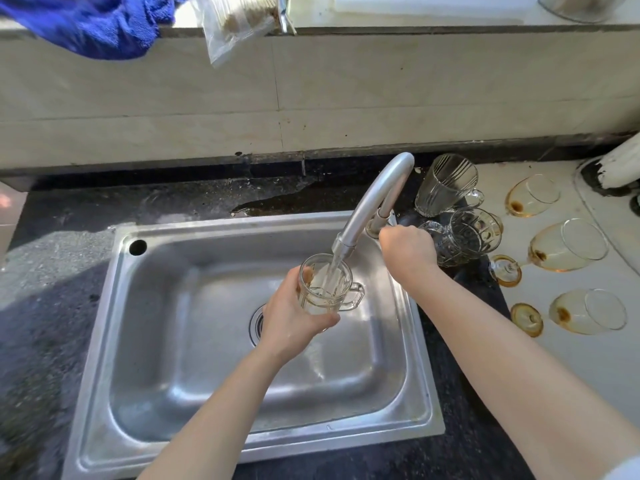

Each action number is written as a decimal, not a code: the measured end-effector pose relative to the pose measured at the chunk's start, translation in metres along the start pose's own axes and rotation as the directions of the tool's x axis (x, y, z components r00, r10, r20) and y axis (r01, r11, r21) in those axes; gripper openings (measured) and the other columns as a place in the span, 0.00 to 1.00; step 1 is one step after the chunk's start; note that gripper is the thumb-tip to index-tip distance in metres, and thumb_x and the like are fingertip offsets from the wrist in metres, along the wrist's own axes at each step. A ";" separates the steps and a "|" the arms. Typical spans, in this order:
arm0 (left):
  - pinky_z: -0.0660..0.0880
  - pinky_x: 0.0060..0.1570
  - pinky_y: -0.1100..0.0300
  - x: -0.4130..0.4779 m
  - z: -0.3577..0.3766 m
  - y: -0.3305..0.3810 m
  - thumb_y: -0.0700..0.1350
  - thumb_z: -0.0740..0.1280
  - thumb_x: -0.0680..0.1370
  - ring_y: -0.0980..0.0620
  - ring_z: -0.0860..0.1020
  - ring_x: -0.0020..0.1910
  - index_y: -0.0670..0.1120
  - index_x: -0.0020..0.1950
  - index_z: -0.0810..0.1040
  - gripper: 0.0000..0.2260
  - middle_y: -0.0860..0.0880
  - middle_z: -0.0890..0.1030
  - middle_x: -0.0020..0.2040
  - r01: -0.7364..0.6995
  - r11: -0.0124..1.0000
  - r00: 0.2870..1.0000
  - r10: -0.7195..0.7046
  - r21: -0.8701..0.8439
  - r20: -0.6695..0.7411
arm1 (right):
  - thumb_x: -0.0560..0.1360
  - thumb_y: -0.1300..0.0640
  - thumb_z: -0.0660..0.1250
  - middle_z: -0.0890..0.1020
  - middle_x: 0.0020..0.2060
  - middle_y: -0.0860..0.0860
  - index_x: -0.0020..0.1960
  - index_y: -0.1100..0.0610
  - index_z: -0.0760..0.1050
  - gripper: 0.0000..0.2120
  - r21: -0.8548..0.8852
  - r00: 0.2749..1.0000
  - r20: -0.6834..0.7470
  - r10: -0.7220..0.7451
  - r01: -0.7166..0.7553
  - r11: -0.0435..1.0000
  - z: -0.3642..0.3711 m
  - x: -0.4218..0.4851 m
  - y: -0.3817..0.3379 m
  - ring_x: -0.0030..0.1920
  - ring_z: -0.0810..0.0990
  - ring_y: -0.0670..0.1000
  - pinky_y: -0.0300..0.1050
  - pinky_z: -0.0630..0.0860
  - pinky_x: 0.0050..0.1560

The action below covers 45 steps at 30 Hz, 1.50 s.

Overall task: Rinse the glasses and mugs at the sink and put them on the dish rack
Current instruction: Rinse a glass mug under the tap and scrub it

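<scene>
My left hand [294, 317] grips a clear glass mug [329, 289] upright over the steel sink [180, 375], right under the spout of the faucet [374, 202]. Water streams into the mug. My right hand [407, 252] is curled round the faucet handle at the tap's base. Two more clear mugs [446, 183] [467, 235] sit on the counter behind that hand. Three amber-tinted stemmed glasses [533, 195] [568, 245] [588, 311] lie on their sides on a white surface at the right, with brown dregs inside.
Dark speckled counter [52, 271] surrounds the sink, with a puddle behind the basin. A blue cloth [93, 26] and a plastic bag [235, 26] hang over the ledge above the tiled wall. A white object [620, 164] stands at the far right.
</scene>
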<state>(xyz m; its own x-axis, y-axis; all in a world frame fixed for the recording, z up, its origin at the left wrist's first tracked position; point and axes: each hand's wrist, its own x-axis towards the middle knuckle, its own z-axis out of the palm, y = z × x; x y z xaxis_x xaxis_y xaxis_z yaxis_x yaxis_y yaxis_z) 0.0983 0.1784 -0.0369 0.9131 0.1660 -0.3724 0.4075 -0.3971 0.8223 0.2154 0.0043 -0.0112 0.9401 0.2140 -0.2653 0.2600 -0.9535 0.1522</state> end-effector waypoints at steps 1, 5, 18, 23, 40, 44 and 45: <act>0.73 0.46 0.61 0.000 0.000 -0.001 0.47 0.78 0.60 0.59 0.76 0.49 0.58 0.55 0.71 0.28 0.60 0.79 0.48 0.003 1.000 1.000 -0.003 -0.004 0.002 | 0.79 0.63 0.59 0.79 0.52 0.57 0.58 0.61 0.73 0.09 0.023 0.999 -0.044 0.028 -0.027 0.999 0.000 -0.003 -0.001 0.51 0.81 0.60 0.48 0.73 0.43; 0.74 0.46 0.59 0.000 -0.001 -0.006 0.47 0.78 0.59 0.57 0.78 0.47 0.57 0.53 0.72 0.27 0.58 0.80 0.46 0.029 0.999 1.000 -0.029 -0.033 0.002 | 0.79 0.54 0.59 0.78 0.48 0.54 0.54 0.59 0.76 0.12 0.528 0.978 -0.133 0.162 -0.069 0.846 0.001 -0.034 -0.002 0.47 0.79 0.57 0.48 0.72 0.44; 0.72 0.42 0.76 0.005 -0.011 -0.012 0.39 0.79 0.58 0.58 0.77 0.51 0.53 0.59 0.72 0.32 0.53 0.79 0.56 0.071 0.968 0.986 -0.032 -0.240 0.162 | 0.82 0.50 0.56 0.77 0.36 0.47 0.39 0.55 0.71 0.16 0.913 0.977 0.151 -0.147 -0.081 0.400 0.033 -0.071 -0.034 0.35 0.74 0.46 0.35 0.68 0.35; 0.75 0.52 0.64 0.006 0.007 -0.018 0.38 0.80 0.60 0.59 0.78 0.52 0.56 0.59 0.73 0.32 0.57 0.81 0.52 0.043 0.982 0.975 0.000 -0.186 0.223 | 0.81 0.49 0.57 0.74 0.31 0.48 0.37 0.56 0.71 0.17 0.923 0.987 0.147 -0.066 -0.113 0.367 0.046 -0.081 -0.019 0.33 0.73 0.47 0.45 0.71 0.38; 0.75 0.51 0.66 0.017 0.007 -0.045 0.38 0.81 0.58 0.57 0.81 0.51 0.51 0.58 0.76 0.31 0.53 0.83 0.52 0.122 0.971 0.969 -0.071 -0.206 0.237 | 0.82 0.50 0.57 0.76 0.36 0.50 0.45 0.62 0.75 0.17 0.840 0.952 0.262 -0.156 -0.145 0.522 0.030 -0.062 -0.030 0.34 0.75 0.48 0.36 0.72 0.30; 0.74 0.55 0.63 0.021 0.004 -0.048 0.41 0.82 0.57 0.56 0.79 0.55 0.52 0.59 0.75 0.33 0.54 0.82 0.54 0.142 0.979 0.931 -0.083 -0.145 0.355 | 0.82 0.50 0.56 0.77 0.34 0.49 0.41 0.59 0.74 0.18 0.831 0.920 0.335 -0.206 -0.185 0.524 0.037 -0.075 -0.028 0.31 0.75 0.46 0.45 0.74 0.34; 0.75 0.57 0.60 0.021 0.001 -0.051 0.43 0.82 0.56 0.54 0.80 0.55 0.53 0.59 0.76 0.33 0.54 0.82 0.54 0.158 0.976 0.930 -0.097 -0.148 0.355 | 0.82 0.49 0.56 0.78 0.34 0.49 0.41 0.59 0.74 0.18 0.829 0.916 0.341 -0.211 -0.187 0.527 0.038 -0.074 -0.032 0.32 0.75 0.47 0.44 0.74 0.34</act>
<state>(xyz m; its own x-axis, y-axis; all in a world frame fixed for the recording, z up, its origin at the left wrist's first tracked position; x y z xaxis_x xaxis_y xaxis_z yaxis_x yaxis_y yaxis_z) 0.0966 0.2013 -0.0874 0.8055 -0.1276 -0.5786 0.5440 -0.2277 0.8076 0.1286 0.0112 -0.0324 0.7310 0.3253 -0.5999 -0.2216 -0.7183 -0.6595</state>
